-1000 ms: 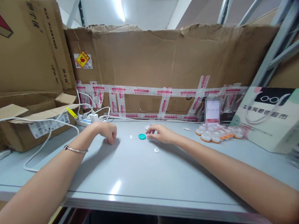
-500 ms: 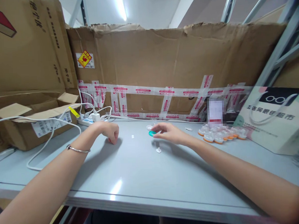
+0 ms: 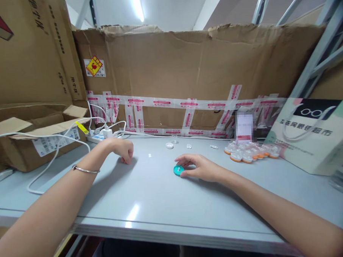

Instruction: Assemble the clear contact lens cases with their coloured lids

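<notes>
My right hand [image 3: 200, 167] pinches the edge of a small teal disc [image 3: 176, 171] between thumb and fingers, low over the grey table. A little whitish peg [image 3: 178, 169] shows at the disc's middle. To the left, my left hand [image 3: 124, 150] is curled into a fist and rests on the table, with its palm side hidden and nothing visible in it. Between the hands lies a tiny white part [image 3: 150, 155]. Behind the disc are a white ring [image 3: 169, 145], a clear ring [image 3: 174, 140] and a small clear-white part [image 3: 189, 146].
Several clear round pieces with orange bases [image 3: 248, 153] cluster at the right, beside a paper bag [image 3: 311, 137]. Another small white part [image 3: 214, 146] lies near them. A power strip with a white plug [image 3: 106, 132], cables and an opened carton [image 3: 41, 138] occupy the left. Cardboard [image 3: 163, 64] walls the back.
My right hand has brought the teal disc toward me, onto the spot where a small white pegged piece lay. The small clear-white part behind it is now uncovered. My left hand stays put.
</notes>
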Demonstrator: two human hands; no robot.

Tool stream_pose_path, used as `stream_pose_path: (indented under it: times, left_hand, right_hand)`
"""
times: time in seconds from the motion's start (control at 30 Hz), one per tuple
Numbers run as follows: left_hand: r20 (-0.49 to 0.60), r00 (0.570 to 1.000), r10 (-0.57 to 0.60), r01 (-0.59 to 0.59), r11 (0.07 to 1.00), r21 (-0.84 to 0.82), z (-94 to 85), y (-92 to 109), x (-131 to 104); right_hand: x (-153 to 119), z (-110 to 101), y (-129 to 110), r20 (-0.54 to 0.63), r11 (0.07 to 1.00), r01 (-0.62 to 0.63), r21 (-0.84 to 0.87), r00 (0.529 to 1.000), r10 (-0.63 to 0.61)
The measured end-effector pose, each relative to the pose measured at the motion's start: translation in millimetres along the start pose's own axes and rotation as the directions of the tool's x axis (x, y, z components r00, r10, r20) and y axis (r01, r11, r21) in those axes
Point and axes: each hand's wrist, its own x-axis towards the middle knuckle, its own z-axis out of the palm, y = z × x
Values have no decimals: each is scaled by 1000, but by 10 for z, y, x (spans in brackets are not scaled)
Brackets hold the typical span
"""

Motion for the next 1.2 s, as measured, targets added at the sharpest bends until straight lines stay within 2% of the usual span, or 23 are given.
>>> stream_pose_path:
  times: [0.5, 0.57, 0.63, 0.7, 0.73, 0.8, 0.87, 0.9, 1.03, 1.2]
  left_hand:
    - [-69, 997, -21, 26, 997, 74, -2, 152, -92]
    - [-91, 996, -12, 20, 996, 89, -15, 194, -108]
    - [-158, 987, 30, -13, 995, 104, -15, 289, -103]
    - [-286, 946, 151, -127, 987, 101, 26, 441, -61]
    - [-359, 903, 236, -220, 972, 86, 67, 531, -23]
    - [-469, 787, 401, -428, 902, 54, 184, 712, 80]
    - [-530, 690, 494, -550, 833, 61, 323, 858, 193]
    - [-543, 661, 518, -581, 811, 67, 389, 910, 245]
    - [-566, 643, 516, -615, 788, 20, 543, 990, 363]
    - [-599, 632, 492, -648, 759, -60, 554, 994, 373]
  right_hand:
    - [40, 165, 32, -150, 995, 22, -94, 988, -36]
    - [44, 171, 32, -148, 995, 30, -91, 988, -43]
    - [47, 175, 34, -145, 996, 25, -81, 989, -36]
    - [52, 180, 44, -152, 999, 11, -52, 988, -19]
    - [54, 184, 53, -159, 1000, 8, -28, 987, -12]
    - [58, 194, 76, -175, 1000, 14, 26, 984, -10]
    - [60, 204, 99, -185, 997, 40, 64, 982, -28]
    - [60, 209, 108, -186, 996, 52, 75, 982, -38]
    - [55, 218, 121, -177, 994, 65, 91, 983, -49]
    - [55, 212, 131, -186, 995, 61, 77, 981, -46]
